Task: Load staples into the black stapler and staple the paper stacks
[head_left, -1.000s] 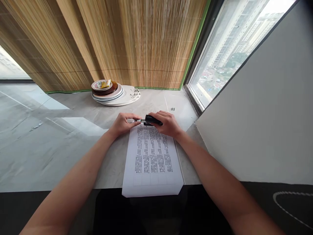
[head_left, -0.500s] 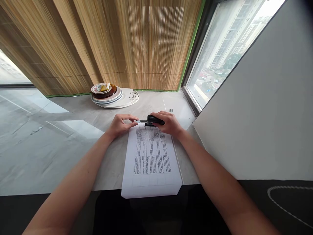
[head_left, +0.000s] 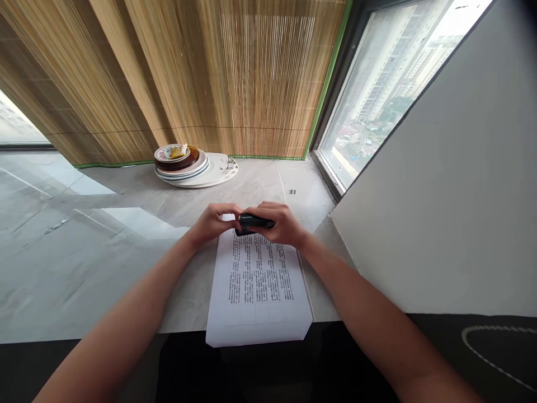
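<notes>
Near edge first: printed paper (head_left: 260, 316) flat on the grey counter (head_left: 184, 302), bottom end sticking out past the counter edge. Text runs sideways to the wearer. Black stapler (head_left: 259, 221) is over the far end of the paper, nose pointing left. Right hand (head_left: 284, 224) is wrapped around its body, fingers on top, thumb below, firm grip. Left hand (head_left: 212, 225) has thumb and fingertips at the stapler's nose; can't tell if they're pinching it or only touching. Beyond the hands, right of center: two small grey pieces (head_left: 292, 191) side by side on the counter. Farther back, left: stacked plates (head_left: 184, 172), yellow-and-white packet (head_left: 179, 151) on the top one. Behind those, slatted blind (head_left: 201, 78); window (head_left: 364, 123) to its right.
</notes>
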{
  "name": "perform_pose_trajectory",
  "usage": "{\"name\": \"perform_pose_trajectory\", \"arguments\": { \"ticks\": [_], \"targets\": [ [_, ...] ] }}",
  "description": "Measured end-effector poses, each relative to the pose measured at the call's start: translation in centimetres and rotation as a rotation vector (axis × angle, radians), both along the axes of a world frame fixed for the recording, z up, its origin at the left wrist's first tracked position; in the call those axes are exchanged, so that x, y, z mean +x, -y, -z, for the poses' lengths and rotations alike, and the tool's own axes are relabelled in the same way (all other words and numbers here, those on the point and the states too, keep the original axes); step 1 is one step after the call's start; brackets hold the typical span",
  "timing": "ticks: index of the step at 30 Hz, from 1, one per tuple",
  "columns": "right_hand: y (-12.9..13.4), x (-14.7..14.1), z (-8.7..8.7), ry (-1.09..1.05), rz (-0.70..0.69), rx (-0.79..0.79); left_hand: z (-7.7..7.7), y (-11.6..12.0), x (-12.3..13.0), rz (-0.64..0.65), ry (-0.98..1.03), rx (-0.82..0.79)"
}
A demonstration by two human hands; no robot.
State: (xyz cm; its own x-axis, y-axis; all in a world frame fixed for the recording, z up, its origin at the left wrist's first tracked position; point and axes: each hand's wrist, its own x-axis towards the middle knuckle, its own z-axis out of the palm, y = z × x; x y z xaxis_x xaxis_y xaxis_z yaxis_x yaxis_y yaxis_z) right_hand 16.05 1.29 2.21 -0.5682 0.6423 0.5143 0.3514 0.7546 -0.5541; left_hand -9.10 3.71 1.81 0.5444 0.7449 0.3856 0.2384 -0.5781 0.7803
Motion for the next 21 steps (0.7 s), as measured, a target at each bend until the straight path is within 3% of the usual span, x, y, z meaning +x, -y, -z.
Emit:
{"name": "perform_pose_trajectory", "arguments": {
  "ticks": [5, 8, 13, 16, 21],
  "targets": [
    [-0.7, 0.2, 0.2, -0.056, 0.202, 0.047, 0.3, -0.7, -0.1, -0.176, -0.029, 0.108],
    [-2.3, 1.8, 0.4, -0.132, 0.469, 0.104, 1.1, -1.2, 0.1, -0.290, -0.233, 0.208],
    [-4.5, 4.9, 0.8, -0.136, 0.780, 0.080, 2.6, -1.3, 0.7, -0.285, -0.577, 0.236],
    [-4.7, 5.6, 1.0, -0.085, 0.803, 0.053, 2.5, -1.4, 0.7, -0.256, -0.586, 0.225],
    [-4.7, 5.7, 1.7, 0.035, 0.693, 0.012, 2.0, -1.7, 0.1, -0.246, -0.505, 0.159]
  ]
}}
